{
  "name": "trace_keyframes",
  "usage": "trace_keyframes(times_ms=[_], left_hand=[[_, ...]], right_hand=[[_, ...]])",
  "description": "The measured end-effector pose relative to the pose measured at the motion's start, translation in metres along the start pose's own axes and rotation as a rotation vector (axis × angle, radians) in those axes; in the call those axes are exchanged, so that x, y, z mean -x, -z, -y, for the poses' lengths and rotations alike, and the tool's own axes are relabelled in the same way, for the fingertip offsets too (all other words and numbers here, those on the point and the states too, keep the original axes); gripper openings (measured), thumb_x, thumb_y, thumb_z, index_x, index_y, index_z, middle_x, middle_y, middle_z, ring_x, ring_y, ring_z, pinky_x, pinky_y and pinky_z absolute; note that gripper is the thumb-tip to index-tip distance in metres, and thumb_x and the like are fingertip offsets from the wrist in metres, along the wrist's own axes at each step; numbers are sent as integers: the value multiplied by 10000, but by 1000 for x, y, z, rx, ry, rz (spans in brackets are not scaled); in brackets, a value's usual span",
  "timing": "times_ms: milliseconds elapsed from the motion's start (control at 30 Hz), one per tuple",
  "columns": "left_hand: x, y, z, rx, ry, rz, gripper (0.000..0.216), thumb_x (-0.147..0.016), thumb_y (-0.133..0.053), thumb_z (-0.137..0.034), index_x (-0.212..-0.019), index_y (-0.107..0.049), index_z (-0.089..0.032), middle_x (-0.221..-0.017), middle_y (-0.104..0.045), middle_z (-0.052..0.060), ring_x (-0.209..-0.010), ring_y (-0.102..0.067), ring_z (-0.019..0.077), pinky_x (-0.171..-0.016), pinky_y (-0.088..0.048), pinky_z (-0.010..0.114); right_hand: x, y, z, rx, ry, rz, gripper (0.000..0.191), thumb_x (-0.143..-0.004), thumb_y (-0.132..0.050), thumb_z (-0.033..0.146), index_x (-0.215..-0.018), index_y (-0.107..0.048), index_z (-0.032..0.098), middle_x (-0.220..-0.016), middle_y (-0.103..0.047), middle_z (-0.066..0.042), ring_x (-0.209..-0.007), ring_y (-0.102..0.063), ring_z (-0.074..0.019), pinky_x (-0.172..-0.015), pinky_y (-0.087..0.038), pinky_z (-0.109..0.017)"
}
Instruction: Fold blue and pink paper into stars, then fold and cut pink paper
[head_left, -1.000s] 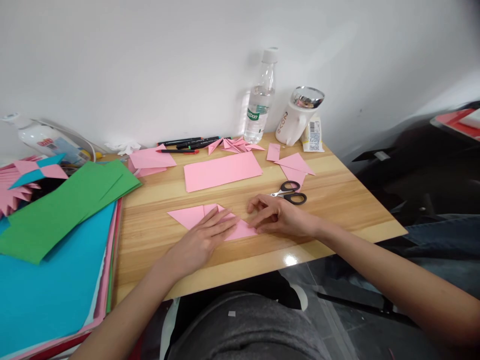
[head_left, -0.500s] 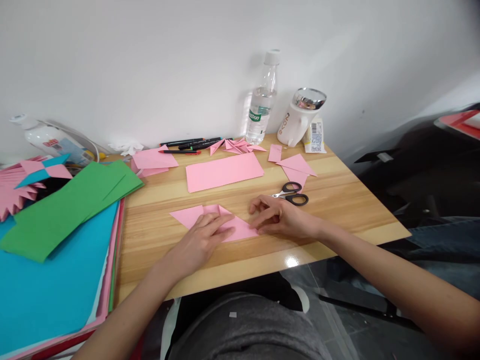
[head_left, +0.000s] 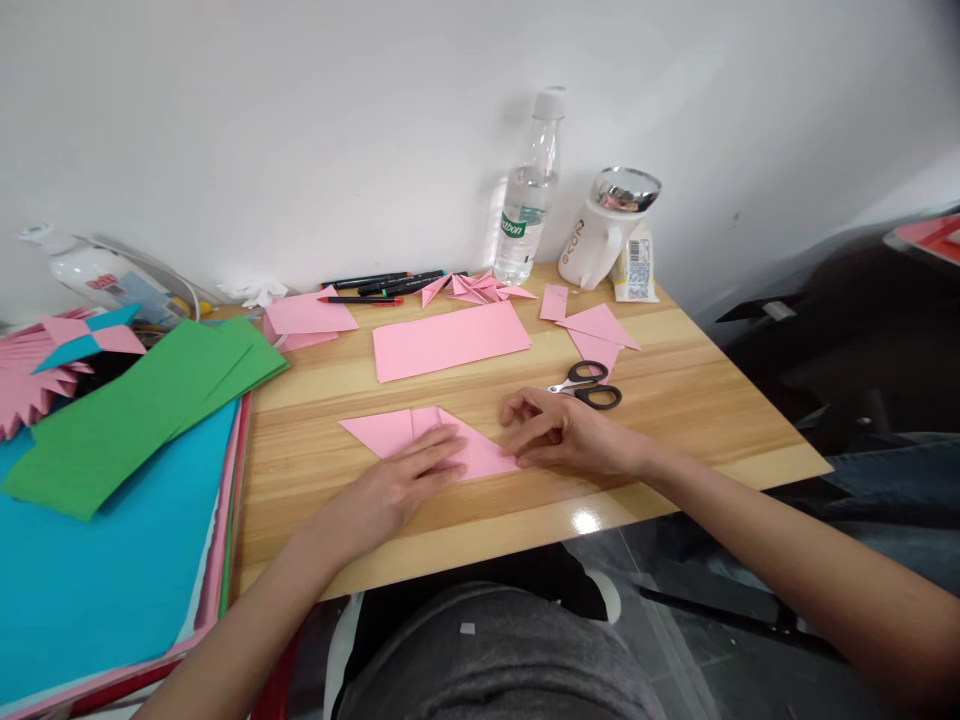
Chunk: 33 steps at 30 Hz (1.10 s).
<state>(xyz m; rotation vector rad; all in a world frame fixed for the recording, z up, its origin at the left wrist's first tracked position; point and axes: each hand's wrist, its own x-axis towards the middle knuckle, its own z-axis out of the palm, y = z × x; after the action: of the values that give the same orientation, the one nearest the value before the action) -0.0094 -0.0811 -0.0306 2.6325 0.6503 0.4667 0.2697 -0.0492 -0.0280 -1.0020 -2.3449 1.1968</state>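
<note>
A folded pink paper piece [head_left: 390,432] lies flat on the wooden table [head_left: 675,420] in front of me. My left hand [head_left: 397,485] rests on its middle with the fingers stretched out flat, pressing it down. My right hand [head_left: 562,435] sits at the paper's right tip, fingers curled and pinching or pressing that corner. A pair of black-handled scissors [head_left: 589,385] lies just behind my right hand.
A pink rectangular sheet [head_left: 450,340], small folded pink pieces [head_left: 480,289], pink triangles [head_left: 596,330], markers [head_left: 382,285], a water bottle [head_left: 529,195], a white mug [head_left: 604,235]. Green paper [head_left: 142,400] and blue paper [head_left: 90,560] are stacked on the left.
My left hand slid slightly back toward me along the pink paper, uncovering more of its top fold. The right hand stayed at the right tip.
</note>
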Motion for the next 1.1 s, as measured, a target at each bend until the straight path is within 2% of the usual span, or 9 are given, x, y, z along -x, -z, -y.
trace_keyframes(times_ms=[433,1100], left_hand=[[3,-6,4,5,-58,-42,329,-893,-400,-70,-1199,-504,-130,-1336,-482,176,-1355,-248,229,-1045,-362,466],[1,-5,2,49,4,-64,323,-911,-395,-123,-1189,-542,-193,-1334,-505,107,-1324,-322,199,-1047,-374,433]], right_hand=[[-1,1,0,-25,1,7,161,-783,-650,275,-925,-726,279,-1061,-506,-36,-832,-534,-130,-675,-468,-238],[-1,-2,-2,-8,-9,-6,153,-789,-640,242,-909,-728,277,-1048,-502,-37,-860,-548,-139,-713,-472,-251]])
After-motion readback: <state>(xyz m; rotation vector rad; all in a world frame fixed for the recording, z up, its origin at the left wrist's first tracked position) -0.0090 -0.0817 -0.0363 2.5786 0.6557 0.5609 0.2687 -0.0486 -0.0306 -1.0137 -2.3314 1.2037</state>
